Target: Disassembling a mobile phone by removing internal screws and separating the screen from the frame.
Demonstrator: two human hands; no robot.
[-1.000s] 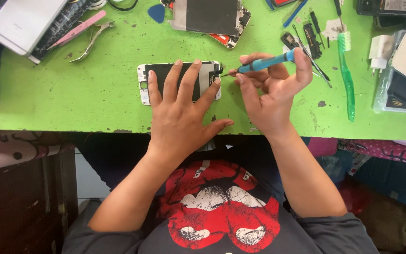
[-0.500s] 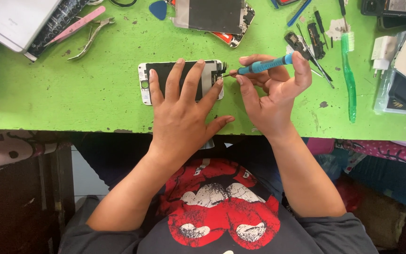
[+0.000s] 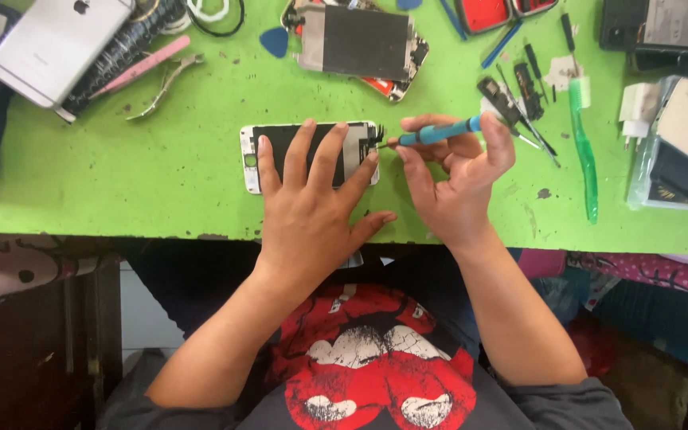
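Nothing much has shifted: left hand still presses flat, fingers spread, on the white-framed phone screen panel lying crosswise; right hand pinches the blue-handled screwdriver, tip pointing left at the panel's end.

White-framed phone screen flat; blue screwdriver level.

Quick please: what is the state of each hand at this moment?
Left hand: open, fingers spread flat, pressing on the white phone screen panel.
Right hand: closed on the blue screwdriver, its tip at the panel's right end.
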